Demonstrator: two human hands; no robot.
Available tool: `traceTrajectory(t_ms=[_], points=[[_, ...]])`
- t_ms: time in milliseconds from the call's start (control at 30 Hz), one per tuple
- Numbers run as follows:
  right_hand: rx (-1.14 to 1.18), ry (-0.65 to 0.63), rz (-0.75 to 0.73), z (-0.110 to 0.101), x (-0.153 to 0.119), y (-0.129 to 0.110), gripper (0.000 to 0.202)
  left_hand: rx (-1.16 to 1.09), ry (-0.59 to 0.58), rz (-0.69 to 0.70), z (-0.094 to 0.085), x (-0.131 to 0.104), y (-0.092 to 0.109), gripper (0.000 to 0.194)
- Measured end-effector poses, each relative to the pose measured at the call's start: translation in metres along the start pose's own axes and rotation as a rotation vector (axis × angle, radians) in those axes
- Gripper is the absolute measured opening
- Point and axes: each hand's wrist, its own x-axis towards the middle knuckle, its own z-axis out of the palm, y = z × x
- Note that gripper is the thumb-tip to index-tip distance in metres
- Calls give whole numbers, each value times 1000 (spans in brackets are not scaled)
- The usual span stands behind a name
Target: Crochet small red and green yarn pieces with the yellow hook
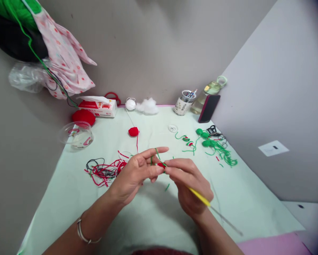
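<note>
My left hand (139,171) pinches a small red and green crochet piece (162,165) between thumb and fingers. Green yarn (157,153) runs over its raised index finger. My right hand (190,182) is closed round a crochet hook with a yellow grip (199,197); the metal shaft slants down to the right. The hook's working tip meets the crochet piece, mostly hidden by my fingers. Both hands are close together above the pale green cloth (153,219). Left of them lies a tangle of red, black and white yarn scraps (105,171).
A red yarn ball (133,131), white yarn ball (130,104) and stuffing (148,106) lie beyond my hands. A plastic tub (80,136) and tissue box (102,108) stand left. Right are green yarn pieces (222,150), a pen can (184,104), bottle (205,95) and phone (209,108).
</note>
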Motion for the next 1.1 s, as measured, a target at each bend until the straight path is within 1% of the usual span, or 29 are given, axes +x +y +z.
traceTrajectory(t_ms=[100,300,400,467,500,600,700,767,833,967,1100], points=[[129,-38,114,-2,5,-1,47,153,113,108,-2,-1,3,47],[135,-68,202,-6,5,-4,44,473,278,198,2,-5,5,45],[180,-41,266,-6,7,-5,39,595,320,337,0,-4,1,38],[246,-4,326,-5,8,-6,34,629,322,384,-2,-3,0,35],[286,13,359,-4,9,-5,31,623,316,381,-3,-2,0,35],[390,55,433,-1,9,-5,26,529,262,306,-5,-1,1,37],[411,66,438,-1,10,-5,25,386,179,217,-4,-2,4,42],[393,58,428,-2,10,-5,24,323,154,189,-2,-3,4,47],[368,47,416,-3,10,-6,24,302,159,174,-1,-3,3,49],[356,41,401,-3,10,-8,25,339,193,191,1,-3,0,44],[413,85,471,-1,9,-7,23,453,222,265,1,-2,-3,42]])
